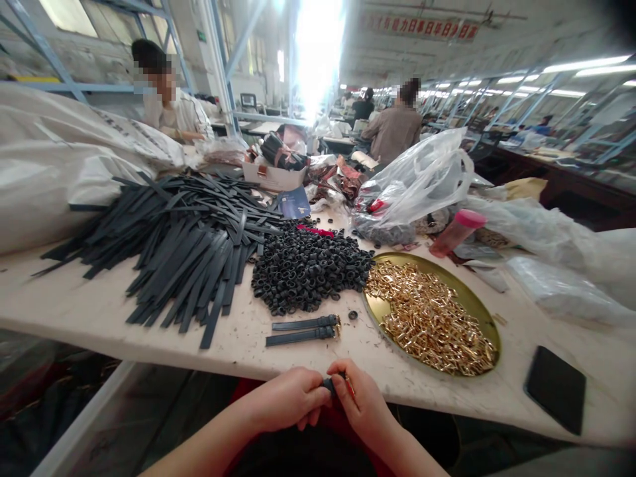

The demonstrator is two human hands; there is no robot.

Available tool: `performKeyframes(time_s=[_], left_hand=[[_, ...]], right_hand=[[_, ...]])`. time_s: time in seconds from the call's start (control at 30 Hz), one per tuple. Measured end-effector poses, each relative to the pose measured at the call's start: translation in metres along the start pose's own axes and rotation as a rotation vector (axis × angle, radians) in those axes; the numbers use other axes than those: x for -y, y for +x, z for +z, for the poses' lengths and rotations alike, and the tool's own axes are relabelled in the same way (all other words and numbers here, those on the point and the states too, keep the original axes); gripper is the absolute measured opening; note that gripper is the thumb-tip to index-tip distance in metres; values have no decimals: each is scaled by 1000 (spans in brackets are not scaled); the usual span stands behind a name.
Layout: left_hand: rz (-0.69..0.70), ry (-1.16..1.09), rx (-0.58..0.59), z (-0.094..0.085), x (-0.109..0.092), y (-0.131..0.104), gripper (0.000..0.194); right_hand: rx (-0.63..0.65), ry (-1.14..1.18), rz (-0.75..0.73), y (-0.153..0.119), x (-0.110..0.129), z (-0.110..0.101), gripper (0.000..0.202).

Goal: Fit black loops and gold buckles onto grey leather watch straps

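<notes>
Just off the table's front edge, my left hand and my right hand meet, both pinched on a short dark strap. A bit of gold metal shows at my right fingers; most of the strap is hidden. Beyond them lie two finished-looking black straps with gold buckles. Behind these is a heap of small black loops. Many flat black strips are piled to the left. On the right, a round gold tray holds many small gold metal pieces.
A black phone lies at the right front edge. Behind the tray are a pink-capped container and clear plastic bags. A white box stands at the back. White sacks fill the left. People sit farther off.
</notes>
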State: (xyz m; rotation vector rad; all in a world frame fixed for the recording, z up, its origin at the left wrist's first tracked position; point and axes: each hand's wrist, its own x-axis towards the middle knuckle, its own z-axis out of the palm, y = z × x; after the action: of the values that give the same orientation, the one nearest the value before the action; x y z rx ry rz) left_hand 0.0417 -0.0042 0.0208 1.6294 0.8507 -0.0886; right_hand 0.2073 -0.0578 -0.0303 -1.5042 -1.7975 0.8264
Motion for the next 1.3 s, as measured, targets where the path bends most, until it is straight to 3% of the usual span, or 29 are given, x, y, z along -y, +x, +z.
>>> performKeyframes(time_s=[0.33, 0.57, 0.7, 0.87, 0.97, 1.07, 1.17, 1.3], left_hand=[[-6, -65, -57, 5, -3, -3, 43], [-7, -86, -96, 7, 7, 0, 22], [-24, -60, -147, 11, 13, 6, 21], [-3, -2, -59, 5, 15, 8, 28], [-1, 4, -73, -1, 14, 9, 32], [21, 88, -140, -8, 11, 15, 33], [51, 285, -282, -16, 10, 25, 31], [-82, 464, -452, -23, 19, 33, 24]], right_hand=[[-3, 269, 35, -6, 7, -2, 25], [-188, 230, 116, -1, 8, 13, 29], [-142, 212, 107, 2, 7, 16, 28], [-65, 246, 96, -1, 2, 14, 29], [-76, 226, 112, 3, -1, 15, 30], [-87, 201, 112, 13, -3, 18, 30], [-135, 99, 125, 28, -8, 20, 31], [-292, -323, 54, 38, -28, 14, 35]])
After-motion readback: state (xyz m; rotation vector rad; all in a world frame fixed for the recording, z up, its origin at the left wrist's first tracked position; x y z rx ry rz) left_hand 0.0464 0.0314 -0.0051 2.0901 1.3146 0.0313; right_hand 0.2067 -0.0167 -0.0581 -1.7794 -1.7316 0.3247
